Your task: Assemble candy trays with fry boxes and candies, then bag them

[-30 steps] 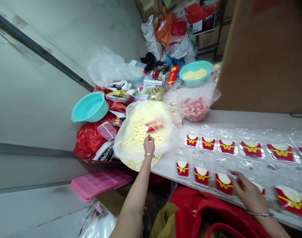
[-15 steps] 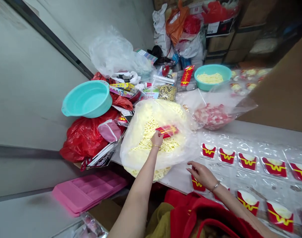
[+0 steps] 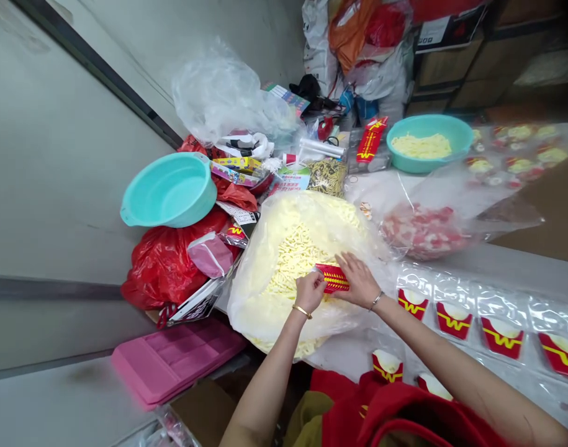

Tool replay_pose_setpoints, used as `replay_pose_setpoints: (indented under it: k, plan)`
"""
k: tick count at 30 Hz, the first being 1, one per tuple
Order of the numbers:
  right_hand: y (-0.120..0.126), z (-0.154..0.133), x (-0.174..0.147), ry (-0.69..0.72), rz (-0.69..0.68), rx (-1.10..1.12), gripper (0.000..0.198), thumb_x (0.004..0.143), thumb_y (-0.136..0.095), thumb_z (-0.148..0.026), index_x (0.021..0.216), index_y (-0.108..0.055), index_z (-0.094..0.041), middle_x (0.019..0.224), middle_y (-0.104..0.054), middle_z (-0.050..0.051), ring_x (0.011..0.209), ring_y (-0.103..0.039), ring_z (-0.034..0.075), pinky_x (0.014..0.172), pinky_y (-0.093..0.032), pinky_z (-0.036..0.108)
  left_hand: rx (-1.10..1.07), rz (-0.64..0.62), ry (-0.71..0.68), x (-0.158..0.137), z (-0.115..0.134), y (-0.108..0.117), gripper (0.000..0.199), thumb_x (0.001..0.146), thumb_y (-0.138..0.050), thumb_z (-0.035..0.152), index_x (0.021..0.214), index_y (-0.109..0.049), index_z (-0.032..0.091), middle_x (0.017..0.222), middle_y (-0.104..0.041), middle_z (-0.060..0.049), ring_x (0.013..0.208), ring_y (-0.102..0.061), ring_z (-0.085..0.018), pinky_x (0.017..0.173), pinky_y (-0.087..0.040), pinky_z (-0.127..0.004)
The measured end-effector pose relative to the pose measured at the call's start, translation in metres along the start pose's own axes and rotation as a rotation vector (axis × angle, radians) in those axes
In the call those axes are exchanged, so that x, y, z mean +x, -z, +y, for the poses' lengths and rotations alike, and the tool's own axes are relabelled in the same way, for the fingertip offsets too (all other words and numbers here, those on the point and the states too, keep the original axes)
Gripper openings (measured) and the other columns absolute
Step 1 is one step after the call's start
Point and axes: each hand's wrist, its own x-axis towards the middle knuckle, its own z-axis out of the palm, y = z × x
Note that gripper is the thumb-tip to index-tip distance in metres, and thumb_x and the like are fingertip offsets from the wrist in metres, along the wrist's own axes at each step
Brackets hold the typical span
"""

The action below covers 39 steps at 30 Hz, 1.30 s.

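Note:
My left hand is closed on the left end of a fanned stack of small red fry cartons with yellow markings. My right hand is at the right end of that stack, fingers spread and touching it. Both hands are over a large clear plastic bag, opened wide and full of small pale-yellow fry-shaped pieces. To the right lie clear pocketed sheets, whose pockets hold red cartons with a yellow zigzag mark.
A turquoise basin rests on a red plastic bag at left. Behind are another basin with pale strands, a red carton stack and a bag of pink-and-white pieces. A pink tray lies below left.
My right hand has moved up and left from the pocketed sheets to the carton stack. My left hand has moved slightly right and down with the stack. The view has shifted a little.

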Motion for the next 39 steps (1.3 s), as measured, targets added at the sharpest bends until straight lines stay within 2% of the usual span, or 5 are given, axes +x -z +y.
replay_pose_setpoints:
  k: [6, 18, 26, 35, 39]
  plan:
    - [-0.015, -0.023, 0.016, -0.037, 0.042, -0.088, 0.080, 0.070, -0.060, -0.033, 0.139, -0.027, -0.008, 0.117, -0.053, 0.017, 0.106, -0.046, 0.029, 0.090, -0.034, 0.040, -0.017, -0.122, -0.212, 0.023, 0.016, 0.002, 0.014, 0.076, -0.055, 0.023, 0.064, -0.059, 0.018, 0.062, -0.057, 0.002, 0.061, -0.050, -0.010, 0.067, -0.039, -0.024]
    - [-0.033, -0.007, 0.040, -0.076, 0.043, -0.127, 0.086, 0.071, -0.063, -0.050, 0.137, -0.030, -0.008, 0.121, -0.051, 0.020, 0.107, -0.045, 0.035, 0.090, -0.033, 0.047, -0.234, 0.032, 0.019, 0.046, -0.042, 0.047, 0.013, 0.077, -0.054, 0.025, 0.068, -0.053, 0.016, 0.063, -0.050, 0.003, 0.060, -0.046, -0.010, 0.059, -0.037, -0.021]
    - [-0.036, -0.040, 0.034, 0.041, 0.083, 0.086, 0.075, 0.078, -0.057, -0.039, 0.139, -0.027, -0.007, 0.121, -0.054, 0.020, 0.113, -0.049, 0.031, 0.095, -0.039, 0.044, -0.146, -0.092, -0.273, 0.030, -0.019, 0.041, 0.012, 0.084, -0.053, 0.026, 0.089, -0.061, 0.018, 0.087, -0.061, -0.003, 0.078, -0.055, -0.013, 0.073, -0.045, -0.025]
    - [-0.046, -0.029, 0.025, -0.068, -0.116, 0.207, 0.081, 0.075, -0.061, -0.051, 0.137, -0.033, -0.007, 0.133, -0.048, 0.021, 0.122, -0.046, 0.032, 0.099, -0.041, 0.044, 0.437, 0.306, -0.089, 0.117, -0.060, 0.153, 0.047, 0.080, -0.046, 0.010, 0.126, -0.048, 0.015, 0.136, -0.042, -0.014, 0.128, -0.038, -0.027, 0.108, -0.031, -0.042]
    - [-0.041, -0.025, 0.029, -0.079, -0.075, 0.173, 0.079, 0.077, -0.059, -0.053, 0.137, -0.034, -0.009, 0.132, -0.048, 0.022, 0.123, -0.045, 0.033, 0.098, -0.041, 0.045, 0.553, 0.018, -0.053, 0.163, -0.056, 0.160, 0.045, 0.085, -0.050, 0.028, 0.128, -0.048, 0.015, 0.133, -0.050, -0.013, 0.124, -0.046, -0.026, 0.105, -0.036, -0.037]
